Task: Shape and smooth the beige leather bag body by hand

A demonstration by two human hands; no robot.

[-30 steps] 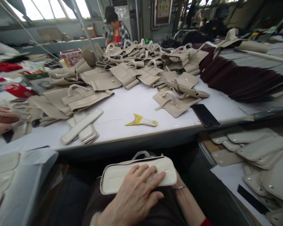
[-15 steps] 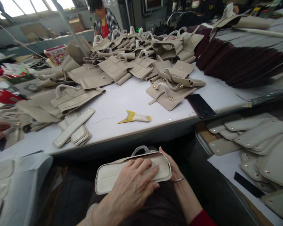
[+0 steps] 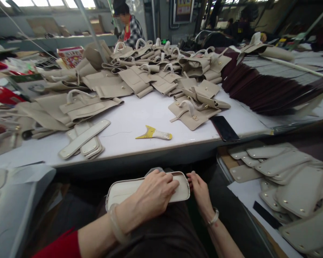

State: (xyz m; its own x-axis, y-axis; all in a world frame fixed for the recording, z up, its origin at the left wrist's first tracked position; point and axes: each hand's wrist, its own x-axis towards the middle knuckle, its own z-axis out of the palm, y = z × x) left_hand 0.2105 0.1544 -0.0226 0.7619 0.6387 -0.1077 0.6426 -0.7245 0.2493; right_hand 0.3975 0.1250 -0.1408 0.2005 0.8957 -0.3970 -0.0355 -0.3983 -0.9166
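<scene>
An unfinished handbag lies across my lap, its pale, rounded oblong base panel facing up and its wrapped handle partly visible behind it. My left hand rests over the middle of that panel, fingers bent and pressing on it. At the bag's right end, the fingertips of my right hand are pinched together against the panel's edge. Whether a thread or a strip of edging is between them is too small to tell. The underside of the bag is hidden.
On the white table ahead lie a yellow-and-white tool, a black phone, stacked oblong panels and a heap of beige bag pieces. More studded panels lie to my right. A person sits beyond the heap.
My right hand has shifted from supporting the bag's far right side to its right edge, fingertips now pinched. My left hand's fingers have bent more. The view has turned slightly.
</scene>
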